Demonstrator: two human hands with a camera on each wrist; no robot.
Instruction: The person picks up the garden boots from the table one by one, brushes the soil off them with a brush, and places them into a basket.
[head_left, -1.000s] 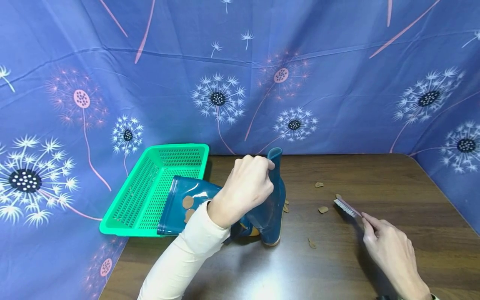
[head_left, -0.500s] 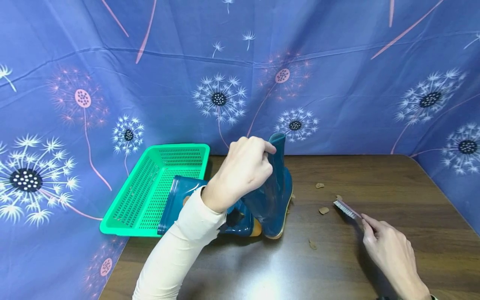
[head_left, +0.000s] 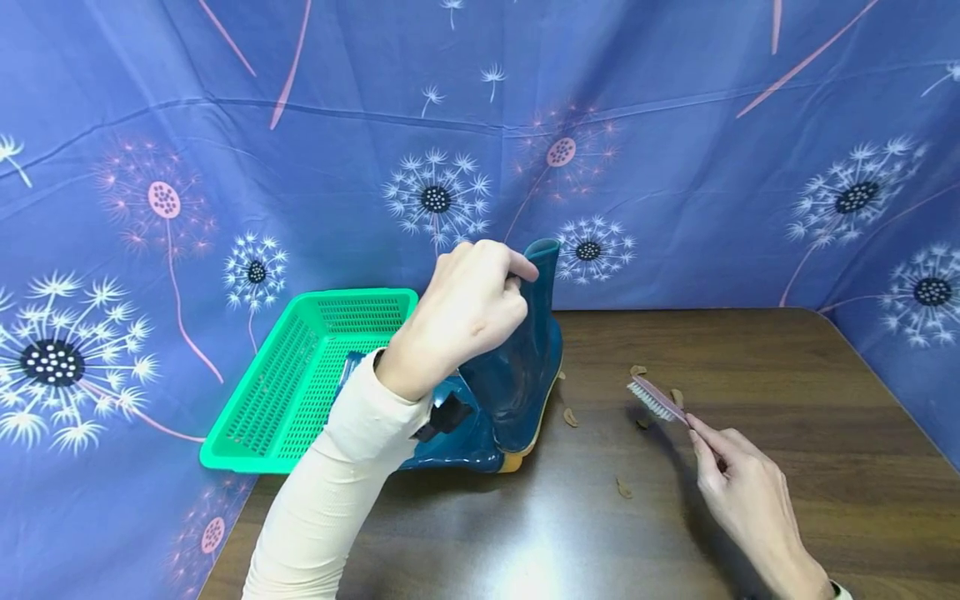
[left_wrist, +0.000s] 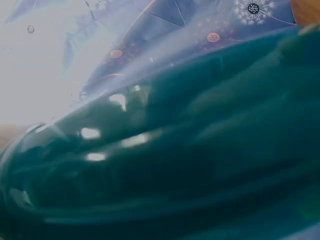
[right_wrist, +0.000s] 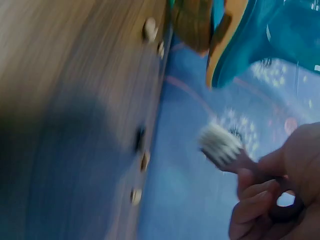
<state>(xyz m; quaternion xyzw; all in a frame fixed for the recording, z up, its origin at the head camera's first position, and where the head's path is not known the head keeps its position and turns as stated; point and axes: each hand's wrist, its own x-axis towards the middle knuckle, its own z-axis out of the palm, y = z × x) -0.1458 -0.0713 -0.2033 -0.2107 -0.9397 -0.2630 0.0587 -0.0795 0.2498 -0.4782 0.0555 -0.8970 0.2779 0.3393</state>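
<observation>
My left hand (head_left: 465,321) grips a dark blue rubber boot (head_left: 517,387) near the top of its shaft. The boot stands tilted, opening upward, its tan-edged sole facing right. Its glossy surface (left_wrist: 175,165) fills most of the left wrist view. A second blue boot (head_left: 453,454) with a yellowish toe lies behind my left forearm, partly hidden, one end over the basket. In my right hand (head_left: 750,496) is a small pink-handled brush (head_left: 654,400) with white bristles, held by the handle to the right of the boot. The right wrist view shows the brush (right_wrist: 222,145) apart from the sole.
A green perforated basket (head_left: 225,437) stands on the left of the brown wooden table (head_left: 847,400). Several small brown flakes are scattered on the tabletop, among them one flake (head_left: 571,417) near the sole and another flake (head_left: 624,488) further forward. Blue dandelion-print cloth (head_left: 675,167) hangs behind.
My left hand has risen and shifted left, lifting the boot and turning its sole more to the right. The right hand has moved left with the brush, nearer the boot.
</observation>
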